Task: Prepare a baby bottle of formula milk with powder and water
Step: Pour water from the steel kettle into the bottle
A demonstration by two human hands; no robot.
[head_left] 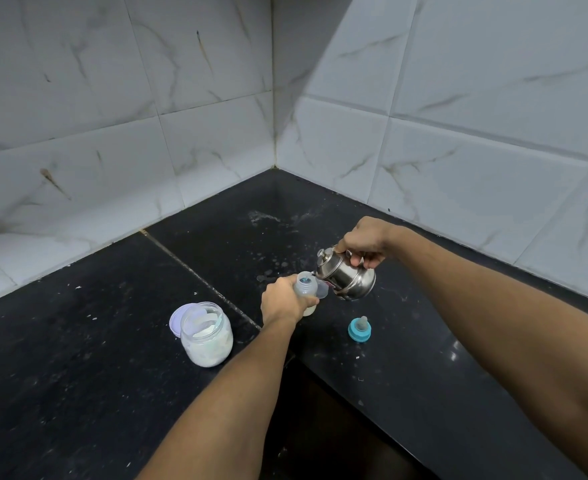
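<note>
From the head cam: gripping the baby bottle (pixel 305 288) in the left hand (pixel 280 302), upright on the black counter (pixel 77 341), mouth open. Clutching a steel kettle (pixel 351 278) by its handle in the right hand (pixel 365 241), tilted, spout just at the bottle mouth. Got the open powder jar (pixel 207 337) parked left and the teat ring (pixel 359 330) off to the right, apart.

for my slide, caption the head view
Right hand tips round steel kettle over clear plastic baby bottle in left hand

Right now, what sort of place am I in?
Probably a home kitchen corner: a black stone counter against marble-look wall tiles, with a steel kettle and powder jar out.
</note>
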